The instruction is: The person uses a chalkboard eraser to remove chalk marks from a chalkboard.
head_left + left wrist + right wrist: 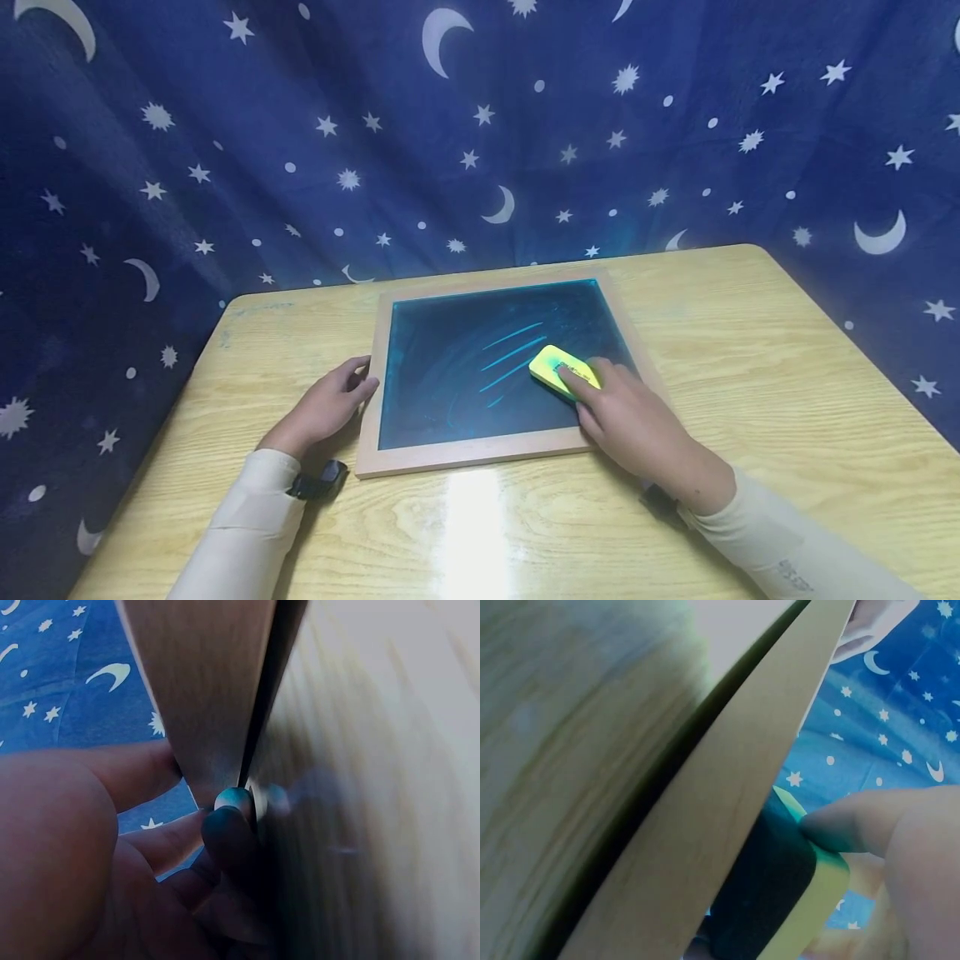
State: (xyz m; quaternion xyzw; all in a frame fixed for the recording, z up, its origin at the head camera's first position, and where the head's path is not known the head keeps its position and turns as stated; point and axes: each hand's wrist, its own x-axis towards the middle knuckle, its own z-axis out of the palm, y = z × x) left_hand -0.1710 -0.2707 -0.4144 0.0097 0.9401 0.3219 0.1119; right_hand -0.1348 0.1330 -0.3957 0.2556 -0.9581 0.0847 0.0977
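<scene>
A small chalkboard (435, 367) in a light wooden frame (465, 451) lies on the table, with several slanted blue chalk lines (513, 335) near its middle. My right hand (637, 421) grips a yellow chalkboard eraser (546, 367) over the right part of the board, just beside the lines. In the right wrist view the eraser's dark felt pad (765, 877) shows behind the frame's near edge. At the board's left side, my left hand (326, 407) holds the frame edge. The left wrist view has its thumb and fingertips (229, 832) pinching at that edge.
Light wood-grain table (757, 358) extends around the board on all sides. Behind it hangs a blue curtain (390, 125) with white moons and stars. A dark band (318, 482) sits on the left wrist, and a bright reflection lies in front of the board.
</scene>
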